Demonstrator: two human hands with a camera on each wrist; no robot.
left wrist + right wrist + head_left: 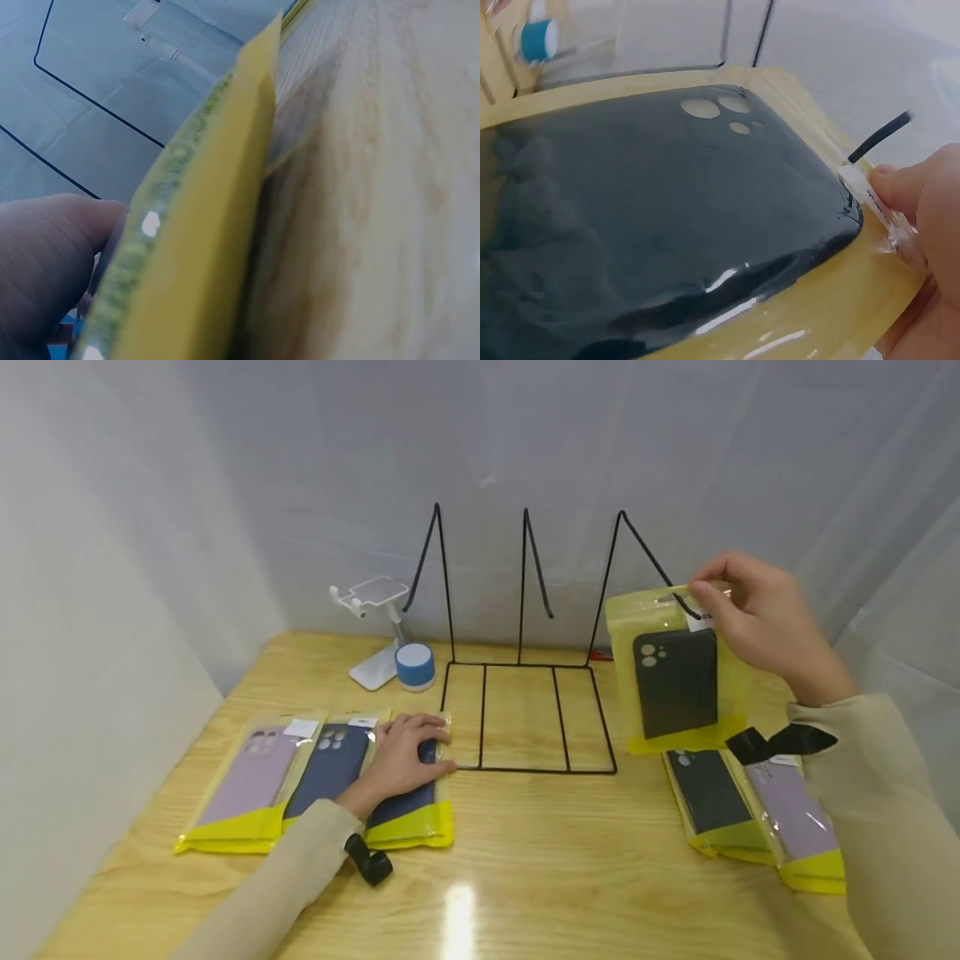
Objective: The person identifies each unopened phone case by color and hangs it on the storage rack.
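My right hand [742,610] pinches the top of a yellow packet with a black phone case [675,681] [667,225], holding it up at the tip of the right hook of a black wire rack [525,718]. The hook's end [881,135] pokes out by my fingers [922,195]. My left hand [401,756] rests flat on a dark blue case packet [408,810] on the table, fingers relaxed. The left wrist view shows only that packet's yellow edge [195,225] and a finger [45,255].
Lilac [251,781] and navy [330,768] case packets lie left of my left hand. Black [708,793] and lilac [798,814] packets lie at the right. A white phone stand [375,635] and a blue round speaker [415,666] sit behind, before white curtains.
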